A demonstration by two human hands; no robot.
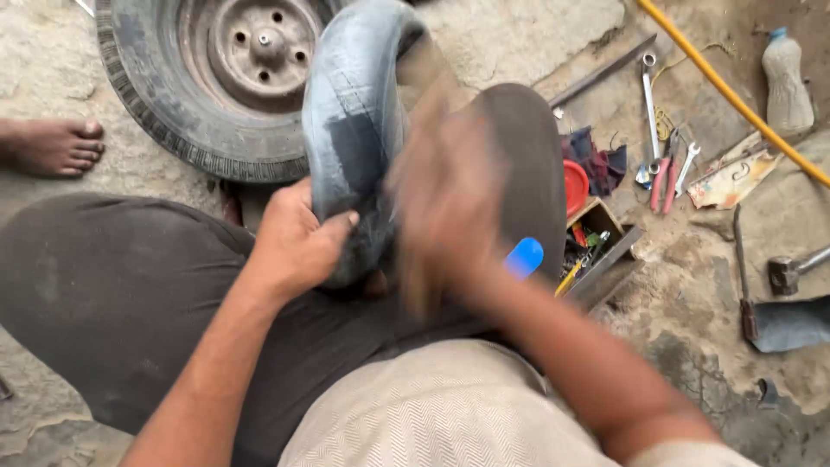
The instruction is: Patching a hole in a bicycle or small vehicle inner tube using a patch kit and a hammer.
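Across the person's lap, a black rubber inner tube point(354, 130) is arching up off the knee. Left hand point(298, 242) is clamping it low down, fingers point(333, 227) closed round the tube's underside w/ thumb pressing on top. Right hand point(445, 203) is blurring hard in front of the tube, so can't tell if its fingers are open or closed, or what they're holding; a blue object point(524, 257) is showing just below it.

Risk, as I judge it: the right hand is moving fast right beside the left thumb, so a slip could be catching knuckles or scuffing the rubber too deep. Tube could also be rolling off the knee if the left grip is loosening.

Tube is looking matte and dusty w/ a darker roughened patch, smooth curved skin. Wheel point(225, 73) behind has chunky tread and a rusty steel hub. Ground is cracked concrete; spanners point(650, 104), hammer point(791, 270), yellow hose point(735, 99) lying near.
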